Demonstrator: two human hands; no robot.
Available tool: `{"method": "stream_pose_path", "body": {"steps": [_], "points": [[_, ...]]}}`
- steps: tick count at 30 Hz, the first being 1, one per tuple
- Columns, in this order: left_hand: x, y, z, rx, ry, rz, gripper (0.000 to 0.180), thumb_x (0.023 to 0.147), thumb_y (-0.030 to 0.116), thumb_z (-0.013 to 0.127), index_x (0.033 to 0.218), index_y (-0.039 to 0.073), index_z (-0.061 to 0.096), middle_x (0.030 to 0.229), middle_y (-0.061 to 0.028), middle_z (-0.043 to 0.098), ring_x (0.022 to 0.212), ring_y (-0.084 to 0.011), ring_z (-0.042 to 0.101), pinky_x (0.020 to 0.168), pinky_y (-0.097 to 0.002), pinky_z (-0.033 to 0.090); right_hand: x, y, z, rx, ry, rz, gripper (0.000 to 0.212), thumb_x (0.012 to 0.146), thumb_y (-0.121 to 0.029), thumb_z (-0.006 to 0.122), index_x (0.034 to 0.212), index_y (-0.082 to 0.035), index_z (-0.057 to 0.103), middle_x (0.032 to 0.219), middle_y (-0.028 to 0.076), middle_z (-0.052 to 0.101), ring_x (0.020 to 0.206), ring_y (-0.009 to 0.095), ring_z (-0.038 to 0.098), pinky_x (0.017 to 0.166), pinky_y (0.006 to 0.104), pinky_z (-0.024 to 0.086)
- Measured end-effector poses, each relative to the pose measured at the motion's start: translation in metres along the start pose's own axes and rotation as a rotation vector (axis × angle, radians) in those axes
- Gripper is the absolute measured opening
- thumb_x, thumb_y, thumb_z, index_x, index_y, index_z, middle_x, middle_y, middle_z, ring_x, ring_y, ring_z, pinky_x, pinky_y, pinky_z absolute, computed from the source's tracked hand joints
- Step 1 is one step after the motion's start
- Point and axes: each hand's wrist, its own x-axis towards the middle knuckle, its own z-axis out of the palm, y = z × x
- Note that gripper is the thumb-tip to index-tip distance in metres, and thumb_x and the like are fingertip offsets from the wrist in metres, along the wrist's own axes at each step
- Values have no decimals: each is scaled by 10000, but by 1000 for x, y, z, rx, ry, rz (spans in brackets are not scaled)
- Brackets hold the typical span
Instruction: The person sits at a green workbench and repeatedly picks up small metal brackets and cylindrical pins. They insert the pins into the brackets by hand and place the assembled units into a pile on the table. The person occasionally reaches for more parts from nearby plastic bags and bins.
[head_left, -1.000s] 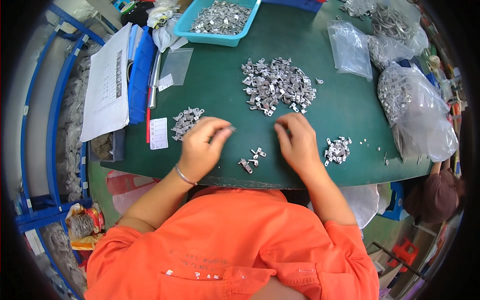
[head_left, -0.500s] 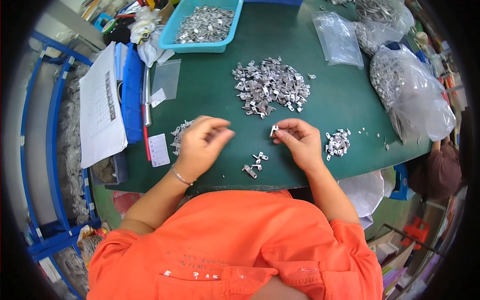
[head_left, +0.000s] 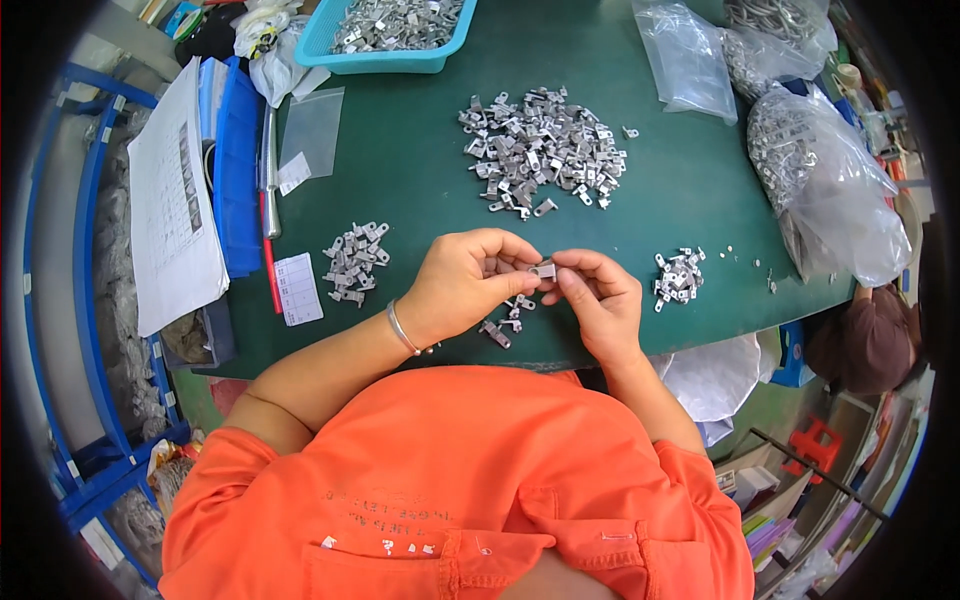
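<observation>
Between my two hands is a small metal bracket [head_left: 543, 271], held over the near part of the green table. The fingertips of my left hand [head_left: 470, 280] pinch its left end. At its other end, the thumb and fingers of my right hand [head_left: 602, 300] close on it. Just below my fingers lie a few loose brackets [head_left: 497, 333], partly hidden by my left hand. A large heap of metal brackets [head_left: 545, 150] is spread beyond my hands. Smaller piles sit on either side: one left pile [head_left: 356, 262] and one right pile [head_left: 679, 277].
A turquoise basket [head_left: 390, 64] of metal parts stands at the far left. Blue bins [head_left: 237, 170], papers [head_left: 175, 210] and a printed card [head_left: 299, 289] line the left edge. Clear plastic bags [head_left: 835, 190] of parts occupy the right. A small plastic bag [head_left: 313, 130] lies flat.
My left hand has moved right from beside the left pile to meet my right hand, and now grips the bracket too. The left pile is uncovered. The view has shifted slightly.
</observation>
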Motion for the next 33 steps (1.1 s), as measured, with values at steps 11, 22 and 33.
{"method": "stream_pose_path", "body": {"steps": [11,22,33], "points": [[-6,-13,-13,472,27,392,101,795,-46,697,879,10,688,905,-78,660,776,-146,647,671,-246,533,12,-10,-3,-603,-241,-375,161,756,38,727,892,-24,669,972,110,678,873,228,667,718,307,534],[-14,-22,-28,747,-158,561,89,759,25,728,832,29,678,856,-78,654,797,-215,633,746,-312,494,65,-2,-12,-1192,37,-524,179,806,-16,673,982,-10,641,897,121,605,780,299,620,660,372,507],[7,-10,-5,-137,0,-24,200,898,-20,613,1093,-62,593,974,-122,674,836,-159,679,751,-260,561,19,-18,-1,-639,-20,-203,157,809,-20,720,954,11,670,816,76,644,682,125,626,593,228,489]]}}
